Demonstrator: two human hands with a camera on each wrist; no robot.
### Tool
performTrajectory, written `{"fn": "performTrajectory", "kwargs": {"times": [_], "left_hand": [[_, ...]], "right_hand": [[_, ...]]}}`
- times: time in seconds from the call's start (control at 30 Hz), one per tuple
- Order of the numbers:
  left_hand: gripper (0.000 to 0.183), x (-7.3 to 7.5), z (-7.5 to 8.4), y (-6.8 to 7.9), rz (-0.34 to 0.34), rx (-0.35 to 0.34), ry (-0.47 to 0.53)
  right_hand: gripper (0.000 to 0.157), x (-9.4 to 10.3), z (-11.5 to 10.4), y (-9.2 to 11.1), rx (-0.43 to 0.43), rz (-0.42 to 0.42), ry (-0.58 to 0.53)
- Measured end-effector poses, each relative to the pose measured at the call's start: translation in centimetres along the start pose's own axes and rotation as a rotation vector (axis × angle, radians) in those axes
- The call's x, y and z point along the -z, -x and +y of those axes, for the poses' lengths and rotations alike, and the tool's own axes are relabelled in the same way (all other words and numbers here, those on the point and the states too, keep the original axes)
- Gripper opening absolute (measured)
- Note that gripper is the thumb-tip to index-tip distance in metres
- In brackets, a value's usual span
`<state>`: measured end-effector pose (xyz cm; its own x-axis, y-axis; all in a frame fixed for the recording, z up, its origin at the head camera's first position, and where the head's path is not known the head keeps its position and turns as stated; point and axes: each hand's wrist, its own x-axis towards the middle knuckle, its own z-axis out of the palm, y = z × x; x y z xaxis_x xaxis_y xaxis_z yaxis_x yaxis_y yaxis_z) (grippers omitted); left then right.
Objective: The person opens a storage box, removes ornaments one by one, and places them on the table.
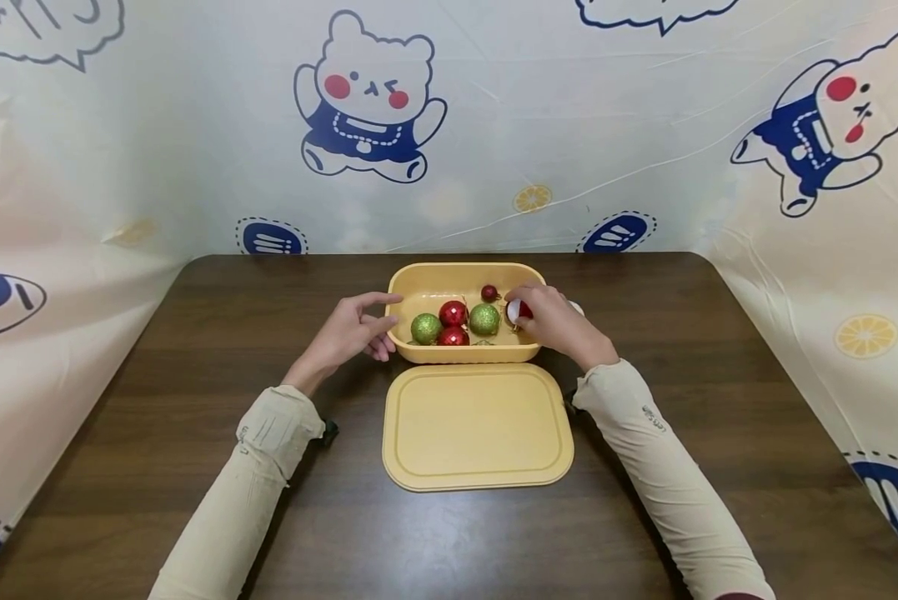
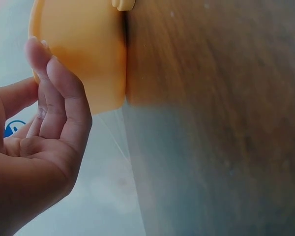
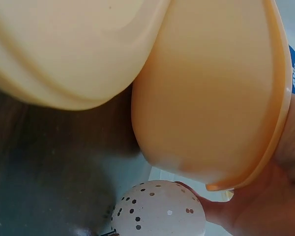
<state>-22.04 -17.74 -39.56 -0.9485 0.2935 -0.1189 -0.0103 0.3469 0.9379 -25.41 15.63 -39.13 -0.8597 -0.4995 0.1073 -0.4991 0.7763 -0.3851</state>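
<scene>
A yellow plastic box [image 1: 467,354] holds several Christmas baubles: glittery green ones [image 1: 484,319], shiny red ones [image 1: 453,313] and a tiny dark-red one [image 1: 489,293]. At its left end, my left hand [image 1: 347,333] rests its thumb and index finger at the rim, spread apart. My right hand [image 1: 561,325] reaches over the right end and pinches a red-and-white bauble [image 1: 514,312] inside, partly hidden by the fingers. In the right wrist view, a white dotted bauble [image 3: 157,209] shows outside the box end, with a finger behind it.
The flat yellow lid [image 1: 479,427] lies on the dark wooden table [image 1: 449,542], in front of the box. Behind the table hangs a printed cloth [image 1: 479,125] with cartoon bears.
</scene>
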Motion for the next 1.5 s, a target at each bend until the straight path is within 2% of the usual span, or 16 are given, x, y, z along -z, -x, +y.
{"fn": "performTrajectory", "kwargs": {"times": [0.4,0.9,1.2,1.5], "left_hand": [[0.043,-0.1,0.0,-0.1,0.005,0.005,-0.002],[0.043,0.0,0.1,0.0,0.014,0.013,-0.014],[0.043,0.1,-0.1,0.0,0.012,0.01,-0.011],[0.044,0.0,-0.1,0.0,0.003,0.002,-0.001]], "right_hand": [[0.028,0.2,0.0,0.1,-0.001,0.012,-0.024],[0.034,2.8,-0.3,0.6,0.002,0.103,-0.025],[0.034,4.4,-0.2,1.4,-0.053,0.131,-0.053],[0.038,5.7,0.5,2.5,-0.058,0.162,-0.078]]}}
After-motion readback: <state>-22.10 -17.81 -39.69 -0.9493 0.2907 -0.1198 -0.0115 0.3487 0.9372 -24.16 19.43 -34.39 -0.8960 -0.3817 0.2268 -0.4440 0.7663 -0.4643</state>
